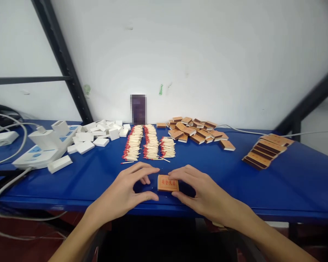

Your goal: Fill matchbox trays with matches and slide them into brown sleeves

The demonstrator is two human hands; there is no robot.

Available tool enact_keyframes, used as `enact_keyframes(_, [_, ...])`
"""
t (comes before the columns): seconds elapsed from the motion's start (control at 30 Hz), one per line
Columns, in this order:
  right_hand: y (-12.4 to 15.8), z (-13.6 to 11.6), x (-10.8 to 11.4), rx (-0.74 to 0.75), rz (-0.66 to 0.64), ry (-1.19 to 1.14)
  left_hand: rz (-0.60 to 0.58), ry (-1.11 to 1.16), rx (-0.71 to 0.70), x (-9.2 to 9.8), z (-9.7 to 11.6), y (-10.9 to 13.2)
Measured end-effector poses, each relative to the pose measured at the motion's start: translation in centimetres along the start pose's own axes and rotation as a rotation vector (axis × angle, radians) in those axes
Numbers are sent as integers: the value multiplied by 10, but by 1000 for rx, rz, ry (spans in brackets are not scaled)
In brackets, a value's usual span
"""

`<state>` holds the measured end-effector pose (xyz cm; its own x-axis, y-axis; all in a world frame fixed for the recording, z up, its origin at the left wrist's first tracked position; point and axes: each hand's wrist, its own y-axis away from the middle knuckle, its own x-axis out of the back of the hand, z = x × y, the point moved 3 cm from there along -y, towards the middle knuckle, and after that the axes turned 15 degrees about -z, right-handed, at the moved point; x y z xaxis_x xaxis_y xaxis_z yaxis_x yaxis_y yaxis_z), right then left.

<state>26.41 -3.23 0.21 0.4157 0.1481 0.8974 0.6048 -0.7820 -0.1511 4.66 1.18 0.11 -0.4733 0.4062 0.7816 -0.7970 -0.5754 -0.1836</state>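
Note:
An orange matchbox with red characters lies flat near the table's front edge, between my hands. My right hand has its fingertips on the top and far side of the box and its thumb at the near right corner, gripping it. To the left of the box, my left hand is open, its thumb and fingers curved apart with nothing between them. Beyond the hands, red-tipped matches lie in three bunches: a left row, a middle row and a shorter right one.
White inner trays are piled at the back left, beside a power strip with plugs and cables. Filled-looking matchboxes lie heaped at the back right. Flat matchbox sleeves overlap on the far right. A pixelated dark object leans on the wall.

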Motion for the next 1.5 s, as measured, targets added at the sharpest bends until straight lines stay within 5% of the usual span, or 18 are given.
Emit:
enact_keyframes(0.2, [88,64,62,-351,578,579,5,-53,97,4,-3,1])
enact_keyframes(0.27, [118,91,79,-549,628,695,-19,-75,108,4,-3,1])
enact_keyframes(0.53, [153,133,83,-672,545,670,-5,-193,185,5,-5,12])
enact_keyframes(0.7, [155,141,78,-700,513,697,241,-480,387,49,-30,50])
enact_keyframes(0.87, [124,111,73,-496,612,726,254,-902,653,94,-71,83])
enact_keyframes(0.97, [77,99,66,-342,352,591,184,-891,745,103,-92,91])
enact_keyframes(1.07, [24,102,65,-268,214,613,141,-820,695,104,-100,93])
enact_keyframes(1.27, [-61,126,71,-105,86,667,191,-673,529,97,-95,101])
enact_keyframes(1.5, [-89,136,62,-168,-50,759,172,-377,385,63,-51,95])
